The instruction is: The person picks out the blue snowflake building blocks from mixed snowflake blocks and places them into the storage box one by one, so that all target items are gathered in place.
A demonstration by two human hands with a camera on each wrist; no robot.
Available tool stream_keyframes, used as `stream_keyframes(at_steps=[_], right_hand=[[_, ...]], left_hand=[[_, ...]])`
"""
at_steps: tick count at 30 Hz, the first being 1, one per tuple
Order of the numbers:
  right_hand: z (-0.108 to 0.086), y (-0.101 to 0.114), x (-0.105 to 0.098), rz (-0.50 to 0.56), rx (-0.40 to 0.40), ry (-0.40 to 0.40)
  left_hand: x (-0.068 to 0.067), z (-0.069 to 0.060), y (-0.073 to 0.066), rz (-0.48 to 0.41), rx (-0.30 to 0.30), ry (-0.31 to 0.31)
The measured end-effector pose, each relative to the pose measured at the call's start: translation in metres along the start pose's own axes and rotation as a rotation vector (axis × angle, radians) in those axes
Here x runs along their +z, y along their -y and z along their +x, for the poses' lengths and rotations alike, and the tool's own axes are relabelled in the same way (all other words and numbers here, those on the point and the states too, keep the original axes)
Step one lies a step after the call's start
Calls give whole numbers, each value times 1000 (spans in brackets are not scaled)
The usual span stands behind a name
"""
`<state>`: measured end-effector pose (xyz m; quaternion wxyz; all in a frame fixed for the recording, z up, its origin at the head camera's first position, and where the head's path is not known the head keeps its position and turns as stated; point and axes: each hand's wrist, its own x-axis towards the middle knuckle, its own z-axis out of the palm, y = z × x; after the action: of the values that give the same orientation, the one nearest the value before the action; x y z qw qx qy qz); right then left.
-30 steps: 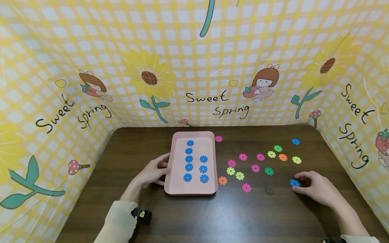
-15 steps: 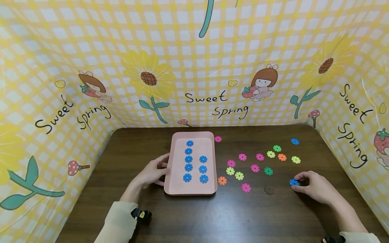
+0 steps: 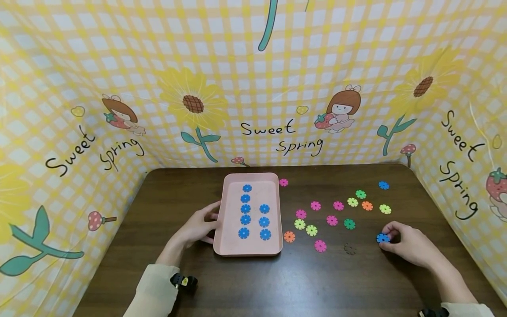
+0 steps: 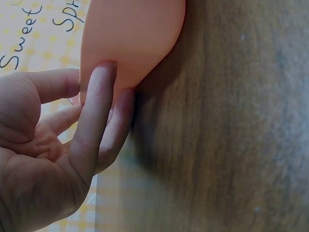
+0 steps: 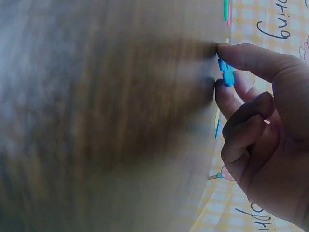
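Observation:
At the right, my right hand (image 3: pixel 409 243) pinches a blue notched plastic disc (image 3: pixel 382 238) between thumb and fingers, low over the table. In the right wrist view the disc (image 5: pixel 226 73) appears tilted, between thumb and fingertips. My left hand (image 3: pixel 198 225) lies against the left side of a pink tray (image 3: pixel 233 245). Its fairly straight fingers (image 4: pixel 91 111) touch the outer wall in the left wrist view. Inside the tray lie several blue discs in two columns, the left column (image 3: pixel 245 208) longer than the right one (image 3: pixel 264 222).
Loose pink, yellow, orange and green discs lie right of the tray, among them a pink disc (image 3: pixel 320 245) and an orange disc (image 3: pixel 289 237). A dark disc (image 3: pixel 350 248) blends into the brown table (image 3: pixel 309 286). Another blue disc (image 3: pixel 383 185) lies far right. Checked cloth (image 3: pixel 222 53) surrounds the table.
The head view has shifted very slightly. Both hands stay in place, the right still on its blue disc and the left at the tray.

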<state>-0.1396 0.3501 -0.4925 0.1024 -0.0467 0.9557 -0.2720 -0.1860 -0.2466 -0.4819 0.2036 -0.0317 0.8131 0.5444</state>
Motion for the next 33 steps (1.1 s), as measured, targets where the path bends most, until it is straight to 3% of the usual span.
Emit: stream_keyframes(at_steps=[18, 33], right_hand=[[4, 18, 6, 40, -112, -39], [31, 60, 16, 114, -234, -48]], left_hand=[[0, 1, 4, -11, 9, 3], [0, 0, 3, -13, 21, 5]])
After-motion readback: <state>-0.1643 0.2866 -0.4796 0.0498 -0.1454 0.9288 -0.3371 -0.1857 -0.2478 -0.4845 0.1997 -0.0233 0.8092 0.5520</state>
